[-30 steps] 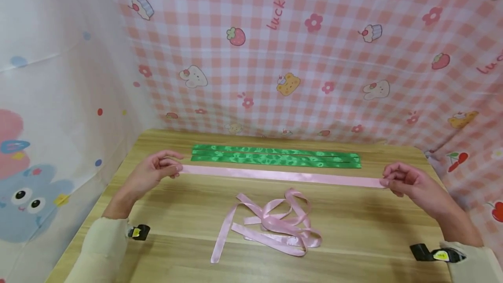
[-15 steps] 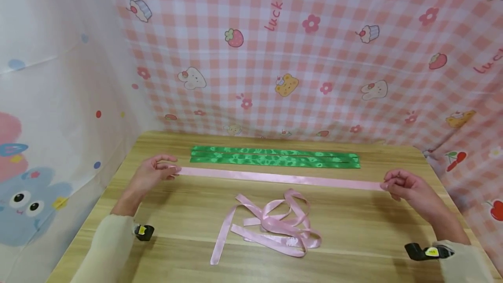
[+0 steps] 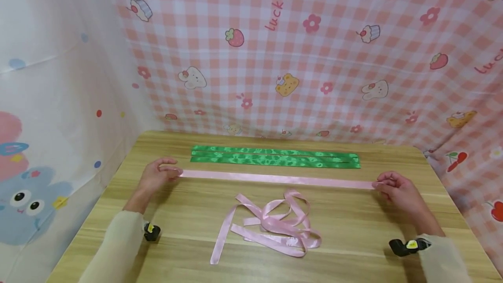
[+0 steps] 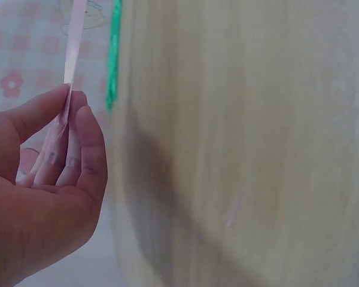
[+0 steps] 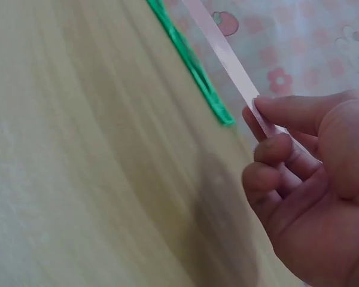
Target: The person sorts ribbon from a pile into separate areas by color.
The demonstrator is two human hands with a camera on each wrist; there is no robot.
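A pink satin ribbon [image 3: 275, 179] is stretched nearly straight across the table, just on the near side of the green strips. My left hand [image 3: 157, 176] pinches its left end between thumb and fingers. At the other end my right hand [image 3: 398, 189] pinches the ribbon the same way. Both wrist views show the ribbon running up from the thumb, with the left hand [image 4: 54, 179] and the right hand [image 5: 311, 173] raised off the wood. Green shiny strips [image 3: 275, 157] lie side by side behind the ribbon.
A loose tangle of pink ribbon [image 3: 280, 224] lies on the wooden table [image 3: 188, 248] between my forearms. A pink checked cloth [image 3: 251, 64] hangs behind the table's far edge, and a white printed cloth [image 3: 59, 91] hangs at the left.
Both hands have come lower and nearer the body with the stretched ribbon. Lately the right hand has shifted slightly left. The tangle and the green strips have stayed put.
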